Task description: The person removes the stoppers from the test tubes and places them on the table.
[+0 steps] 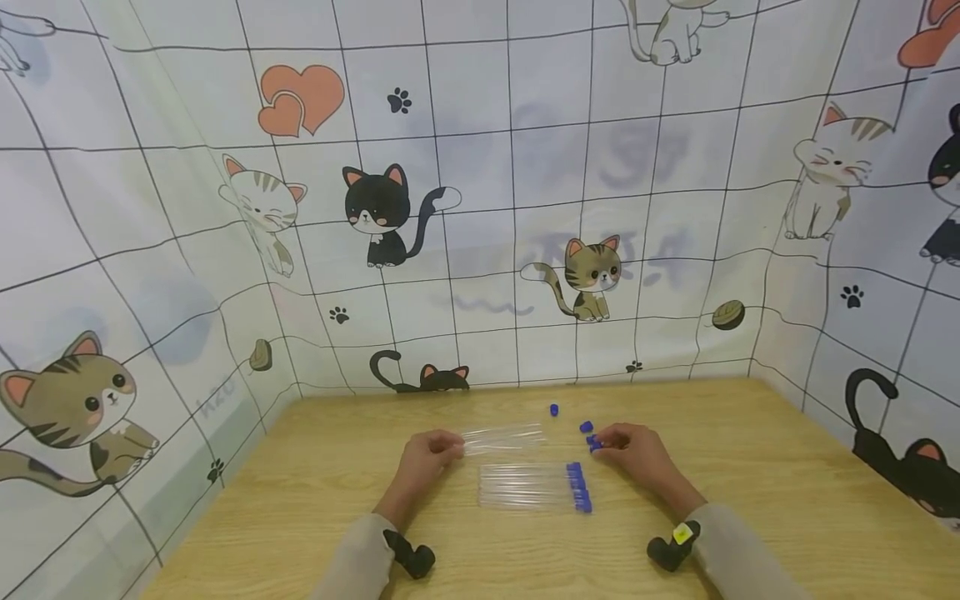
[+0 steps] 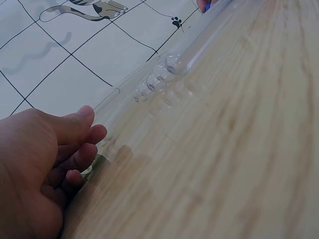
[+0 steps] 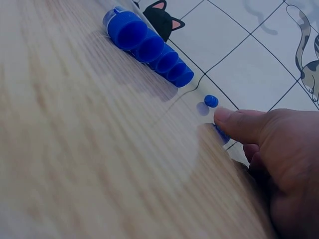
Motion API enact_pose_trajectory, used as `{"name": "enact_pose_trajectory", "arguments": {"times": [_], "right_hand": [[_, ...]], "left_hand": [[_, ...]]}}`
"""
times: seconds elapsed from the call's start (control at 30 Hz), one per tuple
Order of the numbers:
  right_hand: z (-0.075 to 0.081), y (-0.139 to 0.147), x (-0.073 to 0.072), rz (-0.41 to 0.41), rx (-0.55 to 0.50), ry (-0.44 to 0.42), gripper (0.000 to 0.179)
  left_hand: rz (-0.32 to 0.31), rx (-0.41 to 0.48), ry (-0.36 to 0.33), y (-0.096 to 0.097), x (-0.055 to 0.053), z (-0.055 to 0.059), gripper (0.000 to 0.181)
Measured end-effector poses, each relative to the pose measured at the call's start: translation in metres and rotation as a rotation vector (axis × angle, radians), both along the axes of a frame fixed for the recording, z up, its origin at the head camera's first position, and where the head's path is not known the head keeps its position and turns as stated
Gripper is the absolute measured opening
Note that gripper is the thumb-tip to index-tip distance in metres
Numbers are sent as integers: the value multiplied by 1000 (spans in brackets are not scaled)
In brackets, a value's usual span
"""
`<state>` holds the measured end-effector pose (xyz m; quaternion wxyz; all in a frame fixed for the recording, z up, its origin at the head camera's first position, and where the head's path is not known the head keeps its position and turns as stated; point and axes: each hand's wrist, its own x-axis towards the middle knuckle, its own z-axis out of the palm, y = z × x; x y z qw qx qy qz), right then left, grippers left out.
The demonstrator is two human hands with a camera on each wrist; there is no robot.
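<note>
Here on the surface (image 1: pixel 450 554), a few loose clear tubes (image 1: pixel 506 437) lie side by side, running out to the right from the left hand (image 1: pixel 426 460). That grip has thumb and fingertips pinching the tubes' left ends! Across from it, the right hand (image 1: pixel 643 457) is down among the loose blue caps (image 1: pixel 587 427), its fingertips right at the nearest ones; whether that grip pinches one, I cannot tell. Another blue cap sits apart, farther back. And in front, nearer the person, a neat row of capped tubes (image 1: pixel 522 486), all parallel, blue ends to the right, the hollow backs of those caps showing in the right wrist view. Black wrist cameras (image 1: pixel 411 555) ride both forearms above pale sleeves (image 1: pixel 352 560), and behind it all hangs a cat-print sheet (image 1: pixel 480 208), gridded in black lines.
</note>
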<state>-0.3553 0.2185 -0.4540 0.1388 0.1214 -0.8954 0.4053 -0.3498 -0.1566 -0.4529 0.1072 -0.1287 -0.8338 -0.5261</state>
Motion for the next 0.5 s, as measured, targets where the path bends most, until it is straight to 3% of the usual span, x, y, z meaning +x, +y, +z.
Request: {"name": "enact_pose_trajectory", "arguments": {"times": [0.5], "right_hand": [[2, -1, 2, 13, 32, 14, 18]], "left_hand": [[-11, -132, 48, 1, 2, -3, 8]]}}
